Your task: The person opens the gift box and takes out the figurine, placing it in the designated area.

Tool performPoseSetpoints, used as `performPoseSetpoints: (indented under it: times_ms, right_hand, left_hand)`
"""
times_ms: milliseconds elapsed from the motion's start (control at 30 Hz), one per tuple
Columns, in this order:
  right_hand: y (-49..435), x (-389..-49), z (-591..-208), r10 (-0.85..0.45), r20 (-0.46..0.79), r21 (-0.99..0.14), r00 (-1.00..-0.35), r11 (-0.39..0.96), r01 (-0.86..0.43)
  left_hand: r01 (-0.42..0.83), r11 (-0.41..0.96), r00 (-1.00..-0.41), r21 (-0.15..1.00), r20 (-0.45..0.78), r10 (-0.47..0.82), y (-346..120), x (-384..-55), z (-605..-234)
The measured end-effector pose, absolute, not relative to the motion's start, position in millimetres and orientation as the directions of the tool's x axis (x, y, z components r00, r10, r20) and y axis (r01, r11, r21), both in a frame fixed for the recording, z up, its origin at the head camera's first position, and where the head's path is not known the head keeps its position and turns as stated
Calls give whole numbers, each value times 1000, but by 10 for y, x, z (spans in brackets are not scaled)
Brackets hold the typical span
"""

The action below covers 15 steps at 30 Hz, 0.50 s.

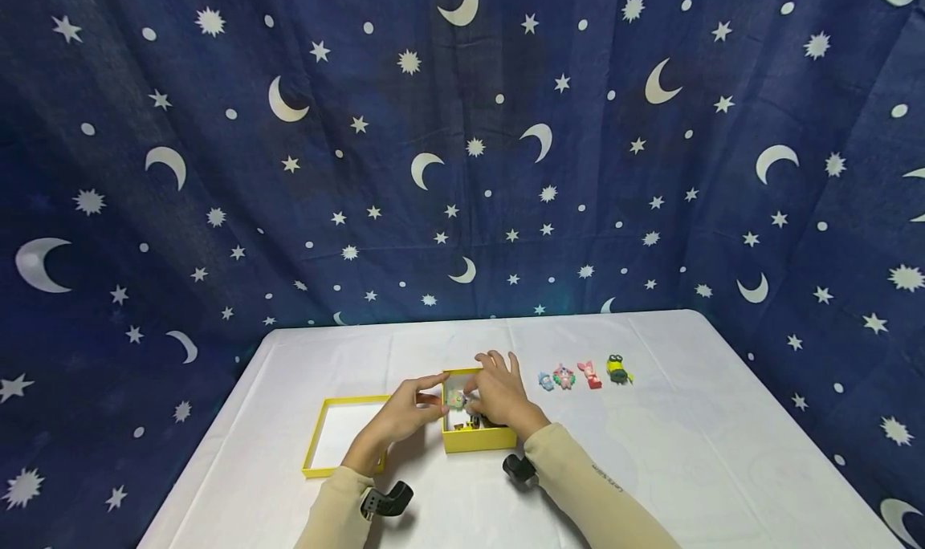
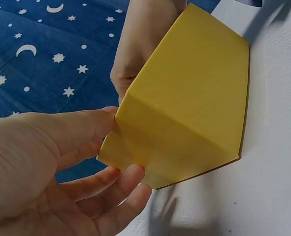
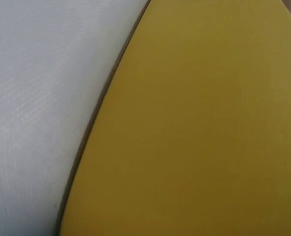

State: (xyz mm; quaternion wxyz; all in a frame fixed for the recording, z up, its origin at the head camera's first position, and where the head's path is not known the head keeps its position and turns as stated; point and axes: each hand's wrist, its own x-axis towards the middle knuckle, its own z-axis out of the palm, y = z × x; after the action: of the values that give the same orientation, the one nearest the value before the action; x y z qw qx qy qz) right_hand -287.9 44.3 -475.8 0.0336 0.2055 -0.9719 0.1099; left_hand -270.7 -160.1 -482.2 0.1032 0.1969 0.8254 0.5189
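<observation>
An open yellow box (image 1: pixel 480 441) stands on the table, with a pale green-and-pink figurine (image 1: pixel 456 399) and a small yellow-and-black figurine (image 1: pixel 471 423) inside. My left hand (image 1: pixel 408 408) rests its fingertips against the box's left wall, thumb near the rim; the left wrist view shows its fingers (image 2: pixel 125 189) loosely extended at the yellow wall. My right hand (image 1: pixel 502 392) reaches in over the right side of the box, thumb and forefinger down inside, other fingers raised. I cannot tell whether it pinches a figurine. The right wrist view shows just the box's outer wall (image 3: pixel 194 128) and tablecloth.
Left of the box lies its yellow-edged lid (image 1: pixel 315 445), white inside face up. Right of the box sit a small blue figurine (image 1: pixel 545 381), a pink-and-green one (image 1: pixel 564 377), a pink-and-red one (image 1: pixel 590 375) and a yellow-and-green one (image 1: pixel 617 369). A starry blue curtain (image 1: pixel 462 172) hangs behind the table.
</observation>
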Motion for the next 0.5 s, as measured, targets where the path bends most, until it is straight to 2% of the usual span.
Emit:
performPoseSetpoints:
  times_ms: [500]
  right_hand:
    - [433,-2872,-4805,-394,180,-173,-901,889,-423]
  left_hand:
    - [205,378,-905,903,28,425,-1594,-2704,-4814]
